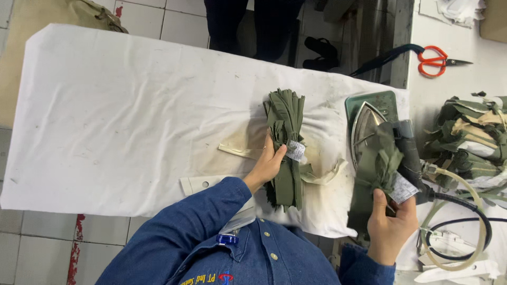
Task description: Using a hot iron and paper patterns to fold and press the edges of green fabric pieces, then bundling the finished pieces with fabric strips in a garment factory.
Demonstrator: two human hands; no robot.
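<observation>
Our left fingers point(274, 154) curl around the near side of a green strip bundle point(285, 142) lying on the white ironing board point(116, 121), thumb by its paper tag point(296, 150), while our right hand point(390, 224) clenches a second green bundle point(376, 174) with its own tag point(404, 188), held up just in front of the iron point(369, 124). The iron sits on its green rest point(354, 103) at the board's right end; further right lie a pile of green and tan pieces point(467, 137), coiled hoses point(465, 232) and red-handled scissors point(435, 59).
</observation>
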